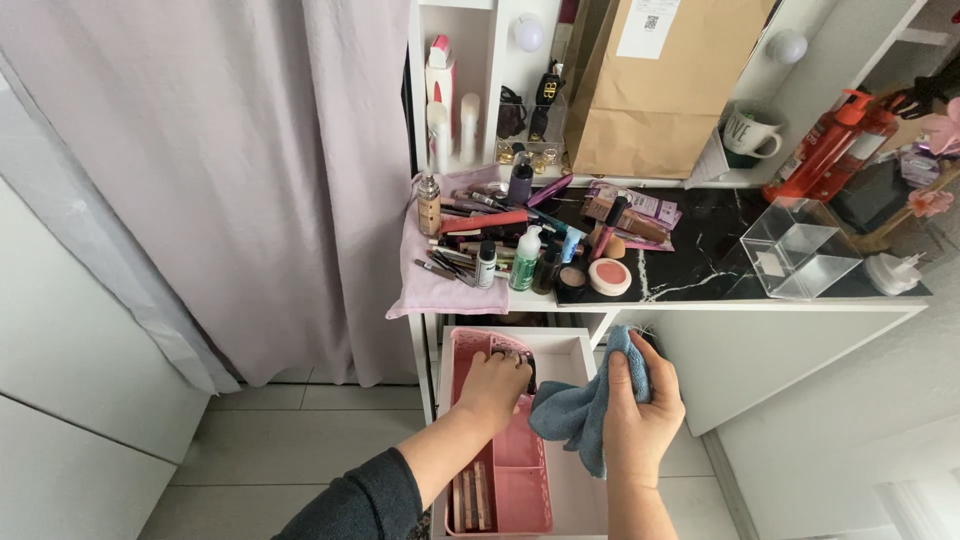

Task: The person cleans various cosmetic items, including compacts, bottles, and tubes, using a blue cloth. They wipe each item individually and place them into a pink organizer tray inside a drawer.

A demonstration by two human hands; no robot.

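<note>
One pink basket, one blue cloth, one brown paper bag, one mug, one clear organizer, two round bulbs.

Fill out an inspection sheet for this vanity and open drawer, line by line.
Surface: black marbled vanity top, partly covered by a pink towel.
Job's things: pink basket in the open white drawer; blue cloth.
Clutter: cosmetics heap, clear organiser, brown paper bag, mug, orange pump bottle.
Grippers: left hand reaches into the basket; right hand grips the cloth.
Cables: nothing seen.
Surroundings: pale curtain, tiled floor.
</note>
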